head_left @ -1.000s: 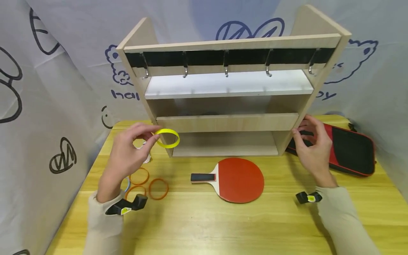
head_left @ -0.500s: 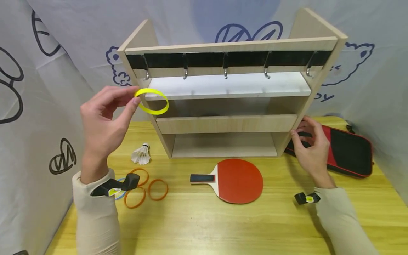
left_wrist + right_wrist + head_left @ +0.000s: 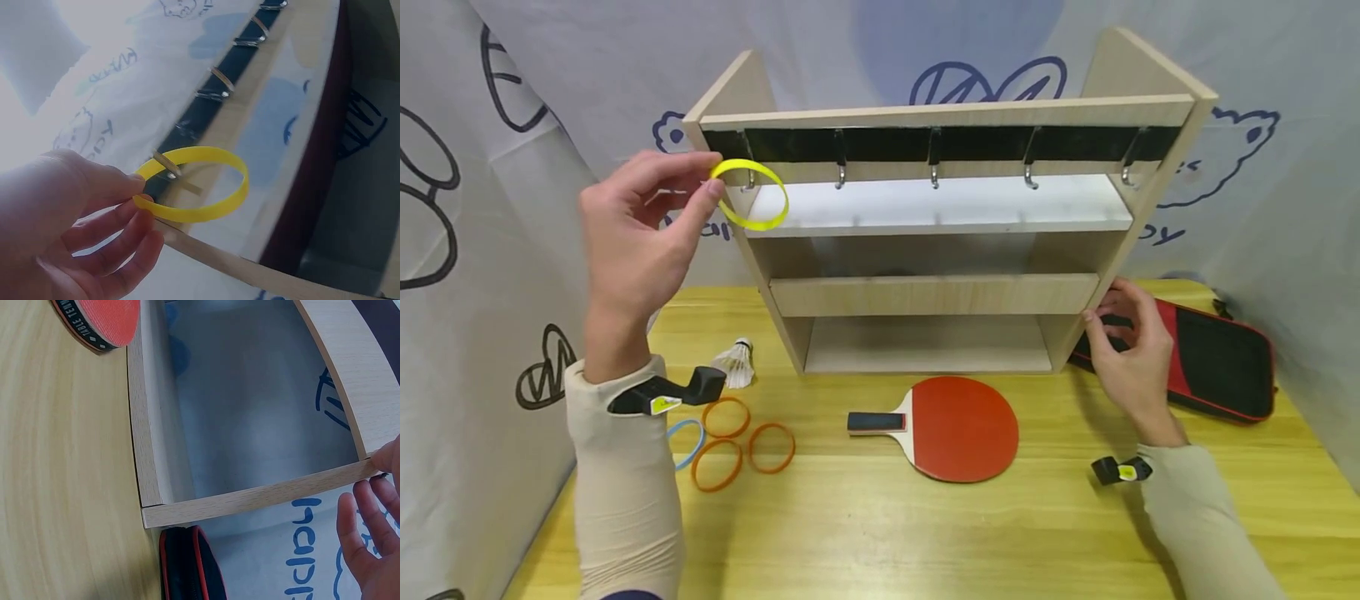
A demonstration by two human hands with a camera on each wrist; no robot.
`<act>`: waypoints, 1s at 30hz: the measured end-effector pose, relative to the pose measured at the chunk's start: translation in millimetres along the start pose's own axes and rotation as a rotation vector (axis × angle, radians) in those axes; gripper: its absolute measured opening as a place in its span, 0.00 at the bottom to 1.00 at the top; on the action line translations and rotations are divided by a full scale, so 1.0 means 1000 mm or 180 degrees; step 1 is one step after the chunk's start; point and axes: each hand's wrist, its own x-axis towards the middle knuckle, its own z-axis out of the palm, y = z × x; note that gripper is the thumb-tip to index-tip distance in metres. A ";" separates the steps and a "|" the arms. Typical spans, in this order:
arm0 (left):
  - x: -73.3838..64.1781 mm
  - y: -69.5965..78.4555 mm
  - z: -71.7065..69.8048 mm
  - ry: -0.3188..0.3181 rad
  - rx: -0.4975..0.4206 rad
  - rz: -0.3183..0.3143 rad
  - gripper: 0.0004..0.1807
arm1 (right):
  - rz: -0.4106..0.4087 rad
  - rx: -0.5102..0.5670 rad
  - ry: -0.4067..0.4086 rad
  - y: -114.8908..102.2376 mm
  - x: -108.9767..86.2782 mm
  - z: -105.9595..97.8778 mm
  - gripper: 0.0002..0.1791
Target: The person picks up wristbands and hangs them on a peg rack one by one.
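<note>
My left hand pinches a yellow silicone wristband between thumb and fingertips, up at the leftmost metal hook of a wooden shelf rack. In the left wrist view, the hook lines up with the wristband; whether it passes through the band I cannot tell. My right hand holds the front edge of the rack's right side panel, low down. The right wrist view has the thumb on that panel edge and the fingers on its outer side.
Several orange wristbands and a blue one lie at left, below a shuttlecock. A red table tennis bat lies before the rack. Behind my right hand is a black and red case. More hooks line the black strip.
My left hand has risen from beside the lower shelf to the leftmost hook, carrying the yellow wristband. The shuttlecock and blue wristband have come into fuller view. My right hand stays on the rack.
</note>
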 end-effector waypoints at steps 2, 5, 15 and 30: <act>-0.003 -0.004 0.001 -0.0023 0.0065 -0.0066 0.12 | -0.0003 -0.0009 -0.0022 0.000 0.000 0.000 0.28; -0.009 -0.008 0.000 -0.0093 0.0164 -0.0114 0.12 | -0.0007 -0.0033 -0.0073 0.000 0.000 0.000 0.28; -0.028 -0.014 -0.003 -0.0203 0.0389 -0.0221 0.14 | 0.0073 0.0027 -0.0032 0.002 -0.001 0.004 0.29; -0.056 -0.034 -0.010 -0.0499 0.0648 -0.0405 0.11 | 0.0029 -0.0098 -0.0037 -0.001 -0.002 0.000 0.27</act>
